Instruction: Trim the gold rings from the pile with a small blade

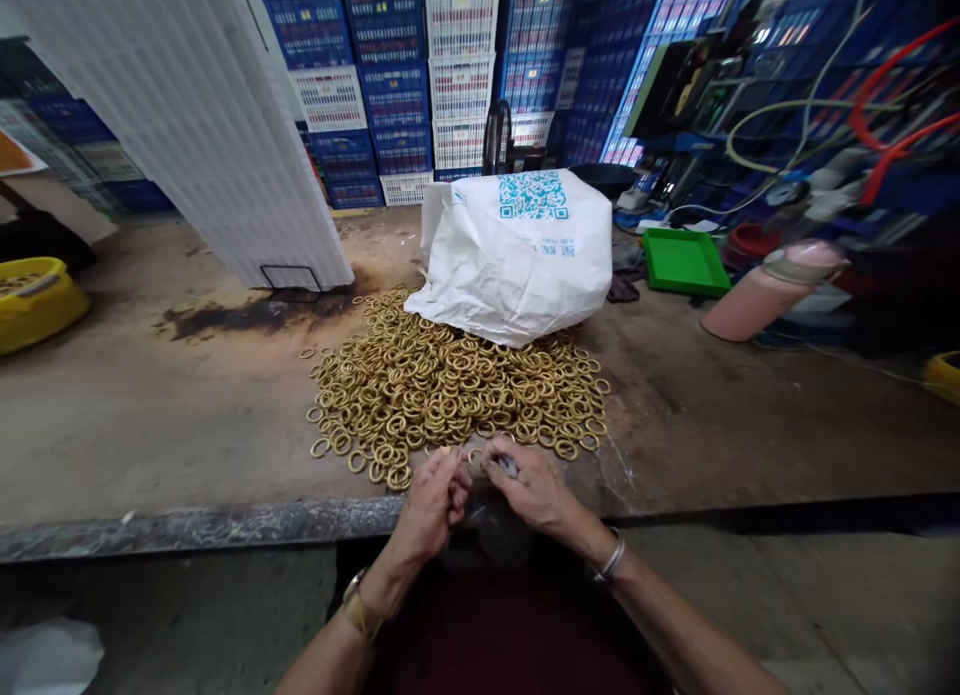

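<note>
A wide, worn worktable (750,425) spanned the scene, backed by blue and white crates (396,95) stacked out of the top of the view. At far left leaned a tall, ribbed white panel (202,125), its top cut off, while a crumpled white sack (517,275) lay over the far side of a broad heap of gold-coloured rings (450,375), concealing how much lay beneath. A yellow tub (52,315) was cropped at left; a pink bottle (772,293) and a green tray (686,262) stood at right, before dim, blurred clutter. At the heap's near edge, the left hand (435,500) was loosely curled, thumb and fingers drawn together, though whether it had hold of anything could not be told. The right hand (534,483) was bent nearly closed around a small grey object (509,466), too masked by fingers to identify. A single ring (475,458) showed between the hands, resting or pinched, it was unclear which. The step in hand appeared to be close fingertip work on individual rings, and the next move seemed to call for a light, precise pinch with both hands kept near each other
</note>
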`<state>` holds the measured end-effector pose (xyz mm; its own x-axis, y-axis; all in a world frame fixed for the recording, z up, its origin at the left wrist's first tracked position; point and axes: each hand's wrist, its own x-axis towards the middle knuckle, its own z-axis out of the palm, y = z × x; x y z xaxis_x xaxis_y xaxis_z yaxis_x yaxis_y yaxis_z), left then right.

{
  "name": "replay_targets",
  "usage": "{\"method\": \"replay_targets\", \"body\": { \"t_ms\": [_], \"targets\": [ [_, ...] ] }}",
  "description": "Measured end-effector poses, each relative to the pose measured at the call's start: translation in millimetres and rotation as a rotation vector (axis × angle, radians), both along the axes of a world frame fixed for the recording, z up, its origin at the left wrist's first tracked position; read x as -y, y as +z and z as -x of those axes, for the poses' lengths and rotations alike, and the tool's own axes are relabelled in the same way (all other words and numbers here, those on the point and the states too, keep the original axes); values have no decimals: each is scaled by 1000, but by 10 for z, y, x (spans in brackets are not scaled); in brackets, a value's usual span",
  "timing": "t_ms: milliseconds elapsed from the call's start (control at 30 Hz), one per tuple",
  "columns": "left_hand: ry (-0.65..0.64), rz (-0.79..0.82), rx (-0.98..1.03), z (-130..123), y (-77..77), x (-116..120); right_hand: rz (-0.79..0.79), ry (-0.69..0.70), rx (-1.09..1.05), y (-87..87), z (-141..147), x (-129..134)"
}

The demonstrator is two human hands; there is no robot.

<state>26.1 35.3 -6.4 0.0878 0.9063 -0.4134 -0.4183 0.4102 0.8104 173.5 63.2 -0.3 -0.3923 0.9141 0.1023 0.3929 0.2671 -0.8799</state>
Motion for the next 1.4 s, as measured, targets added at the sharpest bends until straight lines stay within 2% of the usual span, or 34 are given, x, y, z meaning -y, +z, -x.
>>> {"method": "replay_targets", "body": {
  "t_ms": [167,267,333,400,467,533,633,800,900,967,1033,1133,1233,1400],
  "targets": [
    [-138,-20,-53,47,-30,7,-16,97,57,-3,24,52],
    [-77,-66,-118,36,-51,28,25,-17,-18,-38,58,46],
    [-17,-145,-228,19,-56,40,130,-152,-88,-66,87,37],
    [23,-265,-370,1,-52,49,286,-213,-145,-91,115,34],
    [31,-372,-469,-14,-44,57,410,-184,-178,-115,139,37],
    [17,-429,-507,-25,-40,66,460,-154,-193,-140,159,41],
    [-21,-404,-486,-25,-49,87,461,-180,-198,-173,179,33],
    [-144,-87,-157,-3,-61,123,429,-221,-188,-144,199,4],
    [-143,-41,-17,-4,-50,135,400,-218,-176,-121,186,-8],
    [-111,-65,-22,-10,-47,140,319,-247,-120,-133,160,-7],
    [-82,-103,-73,-15,-54,142,173,-254,-12,-161,127,10],
    [-77,-166,-163,-17,-70,143,-8,-135,157,-204,92,66],
    [-108,-230,-235,-13,-62,150,-89,-21,277,-235,90,121],
    [-119,-257,-283,-6,-34,166,-170,1,385,-290,104,137]
  ]
}}
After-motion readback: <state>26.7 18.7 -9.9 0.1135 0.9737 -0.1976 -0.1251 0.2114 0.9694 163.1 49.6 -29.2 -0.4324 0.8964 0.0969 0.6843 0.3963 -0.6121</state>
